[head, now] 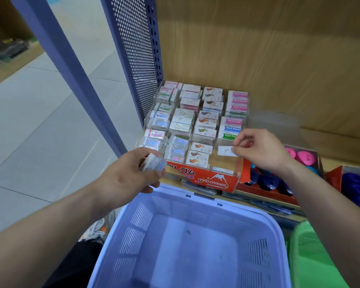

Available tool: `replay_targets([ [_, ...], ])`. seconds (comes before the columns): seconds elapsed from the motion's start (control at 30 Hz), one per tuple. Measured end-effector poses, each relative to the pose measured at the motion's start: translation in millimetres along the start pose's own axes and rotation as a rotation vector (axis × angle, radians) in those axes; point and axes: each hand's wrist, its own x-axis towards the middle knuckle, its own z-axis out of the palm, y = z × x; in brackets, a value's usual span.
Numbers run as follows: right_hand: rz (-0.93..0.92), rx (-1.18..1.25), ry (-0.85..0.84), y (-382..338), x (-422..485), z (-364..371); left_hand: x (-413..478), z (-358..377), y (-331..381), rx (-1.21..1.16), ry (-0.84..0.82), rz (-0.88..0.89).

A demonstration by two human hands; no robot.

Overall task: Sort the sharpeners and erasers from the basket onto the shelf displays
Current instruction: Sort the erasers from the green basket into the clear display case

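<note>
Head view: I see my right hand (262,150) pinching a white wrapped eraser (227,151) over the clear compartmented eraser display (192,129), my left hand (129,173) curled around several wrapped erasers (153,163), and the lilac slotted plastic basket (195,235) below bare.

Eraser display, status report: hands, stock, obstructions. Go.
Right hand pinching white eraser over display front-right slot. Left hand clutching erasers. Basket looks empty. Nothing blocking.

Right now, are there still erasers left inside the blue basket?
No, the blue basket shows only its bare bottom, while the left hand and right hand each hold an eraser.
</note>
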Motion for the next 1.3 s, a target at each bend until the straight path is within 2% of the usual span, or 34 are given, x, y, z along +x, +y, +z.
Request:
replay_targets([
  [0.13,-0.031,-0.187,-0.089,6,2,7,-2,7,-3,-0.016,-0.027,-0.025],
  [0.33,-0.055,-0.525,-0.088,10,6,34,-2,9,0,-0.078,-0.029,-0.053],
  [0.43,-0.067,-0.63,-0.185,12,9,37,-2,6,3,-0.07,-0.022,-0.037],
  [0.6,-0.07,-0.596,-0.299,6,3,28,-3,7,7,-0.104,-0.011,-0.003],
  [0.7,-0.081,-0.535,-0.191,-6,-16,18,-5,11,12,-0.149,-0.007,0.018],
  [0.77,-0.124,-0.443,-0.056,-19,-34,13,-8,16,19,-0.154,-0.008,0.028],
  [0.83,-0.152,-0.125,0.006,-34,-51,12,-10,23,25,-0.137,-0.023,0.045],
  [0.9,-0.139,0.322,-0.067,-53,-68,13,-12,30,30,-0.151,-0.043,0.054],
  [0.97,-0.124,0.58,-0.16,-70,-80,14,-14,36,33,-0.19,-0.06,0.05],
  [1.1,-0.103,0.624,-0.177,-80,-83,15,-18,41,35,-0.26,-0.107,0.057],
  [1.2,-0.03,0.74,-0.208,-80,-84,9,-21,42,36,-0.224,-0.173,0.088],
  [1.3,0.009,0.806,-0.195,-75,-86,3,-20,42,38,-0.271,-0.169,0.078],
])
